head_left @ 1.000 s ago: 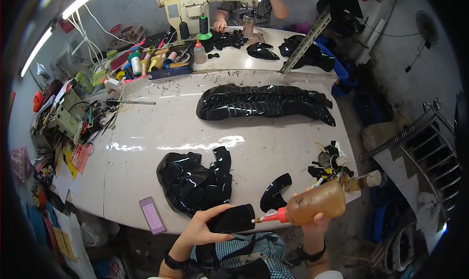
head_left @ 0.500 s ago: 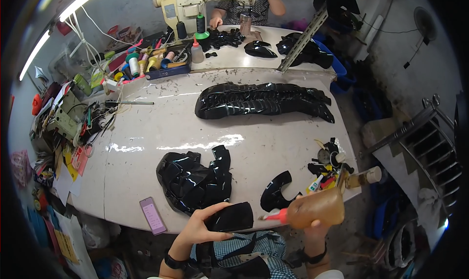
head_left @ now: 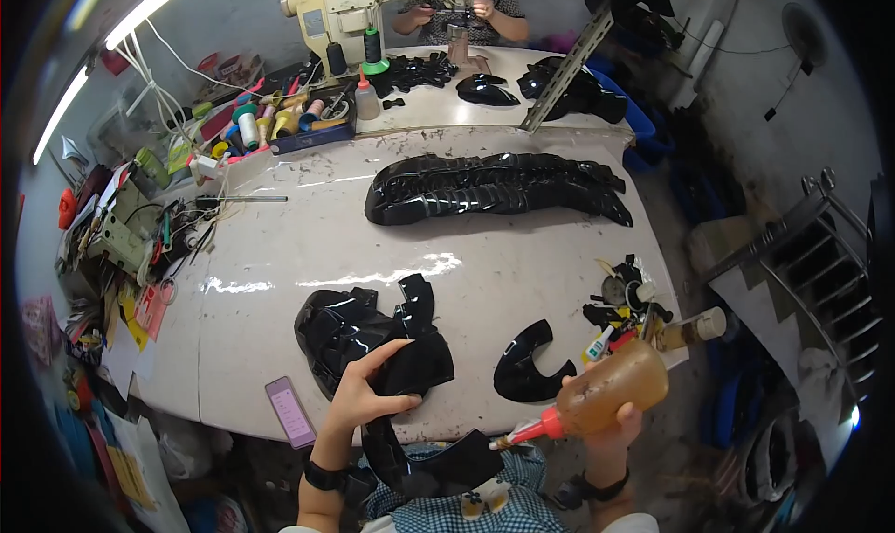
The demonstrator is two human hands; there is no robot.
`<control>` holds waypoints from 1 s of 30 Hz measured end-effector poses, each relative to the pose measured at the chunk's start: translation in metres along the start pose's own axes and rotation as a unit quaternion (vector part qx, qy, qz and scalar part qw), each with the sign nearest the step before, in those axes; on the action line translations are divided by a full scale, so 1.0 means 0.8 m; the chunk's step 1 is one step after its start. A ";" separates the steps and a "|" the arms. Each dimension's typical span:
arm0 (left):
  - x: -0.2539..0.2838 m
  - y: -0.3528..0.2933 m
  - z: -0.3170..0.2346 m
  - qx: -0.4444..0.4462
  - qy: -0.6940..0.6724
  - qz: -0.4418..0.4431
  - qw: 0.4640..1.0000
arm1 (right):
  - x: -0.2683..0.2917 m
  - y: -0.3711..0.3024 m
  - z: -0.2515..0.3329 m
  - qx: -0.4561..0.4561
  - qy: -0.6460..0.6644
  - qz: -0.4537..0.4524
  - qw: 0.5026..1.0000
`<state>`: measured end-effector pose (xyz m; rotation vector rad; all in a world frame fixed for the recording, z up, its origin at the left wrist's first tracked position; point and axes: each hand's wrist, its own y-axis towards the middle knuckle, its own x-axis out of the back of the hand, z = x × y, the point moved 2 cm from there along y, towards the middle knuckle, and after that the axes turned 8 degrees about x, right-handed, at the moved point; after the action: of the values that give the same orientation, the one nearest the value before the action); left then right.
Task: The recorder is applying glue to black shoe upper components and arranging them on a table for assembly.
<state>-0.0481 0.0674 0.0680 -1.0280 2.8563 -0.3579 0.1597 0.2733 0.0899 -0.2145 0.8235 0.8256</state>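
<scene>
In the head view, the left hand (head_left: 364,382) pinches a curved black piece (head_left: 452,463) near its upper end, thumb on one side and fingers on the other, while the lower end hangs past the near edge of the bench (head_left: 252,323), above a checked apron (head_left: 429,514). The right hand (head_left: 608,440) is wrapped around an amber bottle (head_left: 617,384), tilted so that its red nozzle (head_left: 536,428) points at the free end of the piece; whether the tip touches is hard to tell. The piece looks light, thin and bendy, likely to sag away from a single grip, so an edge close to the working end seems the better hold. The bottle looks like soft plastic with some weight of liquid in it; its round belly, well back from the nozzle, is the sensible place to grasp, and a wet skin could make it slippery. Near the bench's near edge lie a phone (head_left: 291,410), a heap of glossy black pieces (head_left: 326,337) and, towards the right corner, a horseshoe-shaped piece (head_left: 522,370). A long black stack (head_left: 494,197) lies nearer the far edge.
</scene>
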 end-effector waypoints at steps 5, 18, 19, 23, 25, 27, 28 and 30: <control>-0.006 0.002 -0.004 -0.002 -0.021 0.008 1.000 | -0.001 -0.002 -0.010 0.011 -0.012 0.006 1.000; -0.005 -0.004 -0.003 -0.006 -0.038 0.006 0.999 | -0.005 -0.003 -0.020 0.028 -0.064 0.076 0.995; -0.004 -0.004 -0.002 -0.007 -0.040 0.007 0.999 | -0.005 -0.003 -0.021 0.035 -0.068 0.086 0.993; -0.001 -0.004 -0.003 -0.019 -0.037 0.010 0.999 | 0.004 -0.008 -0.018 0.040 -0.053 0.096 0.993; 0.000 -0.004 -0.003 -0.014 -0.034 0.005 0.999 | 0.010 -0.012 -0.016 0.045 -0.039 0.086 0.994; 0.001 -0.004 -0.001 -0.015 -0.037 0.005 0.999 | 0.005 -0.012 -0.011 0.041 -0.040 0.091 0.994; 0.002 -0.004 0.000 -0.017 -0.038 0.004 0.999 | 0.003 -0.013 -0.009 0.036 -0.039 0.097 0.994; 0.004 -0.004 0.001 -0.012 -0.044 0.002 0.999 | 0.002 -0.013 -0.007 0.037 -0.041 0.102 0.993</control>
<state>-0.0486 0.0628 0.0683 -1.0167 2.7904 -0.2706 0.1647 0.2649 0.0837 -0.0300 0.8060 0.9870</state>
